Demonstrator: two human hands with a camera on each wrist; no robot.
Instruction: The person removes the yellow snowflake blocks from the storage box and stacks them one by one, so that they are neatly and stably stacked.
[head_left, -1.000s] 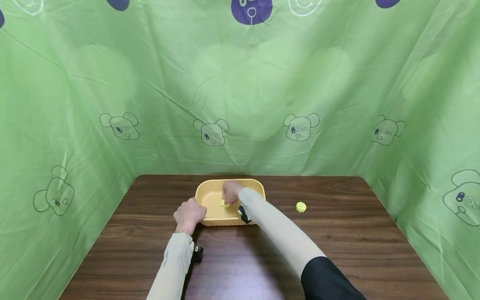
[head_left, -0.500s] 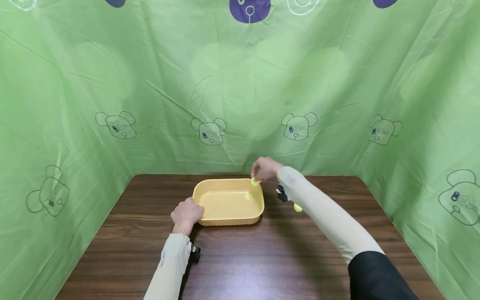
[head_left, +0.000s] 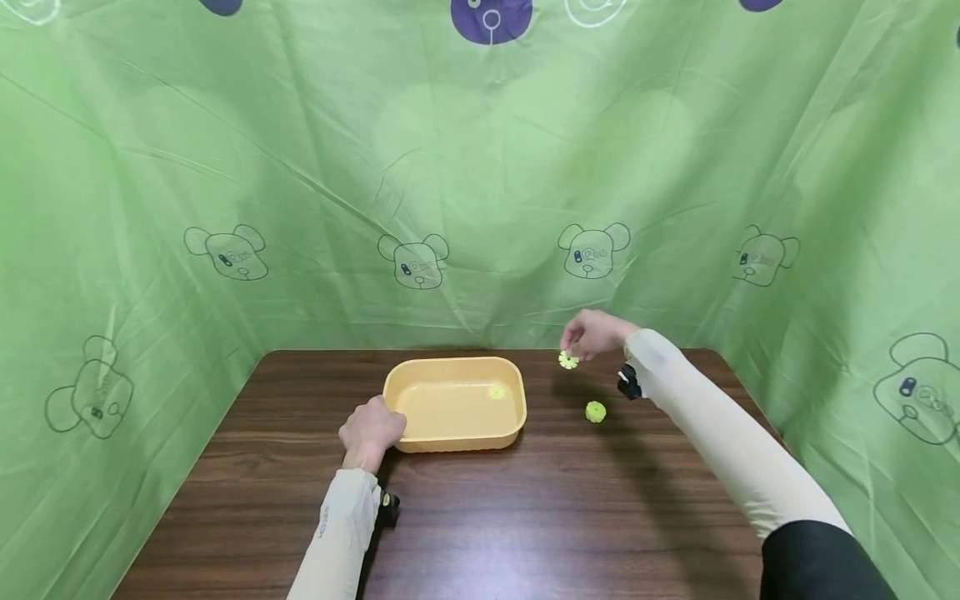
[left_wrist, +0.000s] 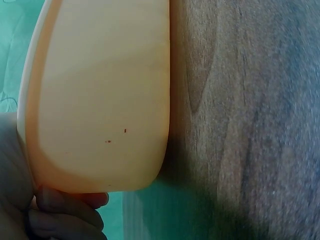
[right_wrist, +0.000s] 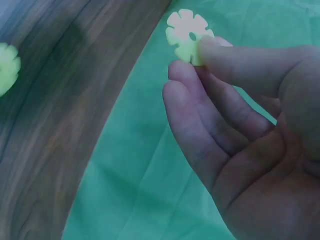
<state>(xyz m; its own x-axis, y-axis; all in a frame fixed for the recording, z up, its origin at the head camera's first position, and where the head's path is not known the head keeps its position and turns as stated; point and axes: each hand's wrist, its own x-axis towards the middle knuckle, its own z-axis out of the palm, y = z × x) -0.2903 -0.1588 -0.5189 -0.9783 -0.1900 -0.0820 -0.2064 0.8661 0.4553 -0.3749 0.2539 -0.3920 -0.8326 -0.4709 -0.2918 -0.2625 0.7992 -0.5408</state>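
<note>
My left hand [head_left: 372, 429] grips the front left corner of a yellow plastic tub [head_left: 456, 442]; in the left wrist view its curled fingers [left_wrist: 67, 210] lie against the tub's end wall. My right hand [head_left: 596, 333] is raised over the table's back edge, right of the tub. Between thumb and fingers it pinches a flat yellow-green flower-shaped disc [right_wrist: 186, 31] with slotted edges and a small central hole. Another such disc [head_left: 496, 391] lies inside the tub, toward its right end. Below my right hand, one or more flower discs [head_left: 596, 412] sit on the table, possibly stacked.
The dark wood-grain table [head_left: 480, 517] runs up to a green curtain [head_left: 510, 183] printed with bear faces, which encloses the back and both sides. The tub stands near the table's back edge.
My right hand has come up out of the tub and moved right, carrying the pinched flower disc beyond the rim. My left hand keeps its grip on the tub, which stays in place.
</note>
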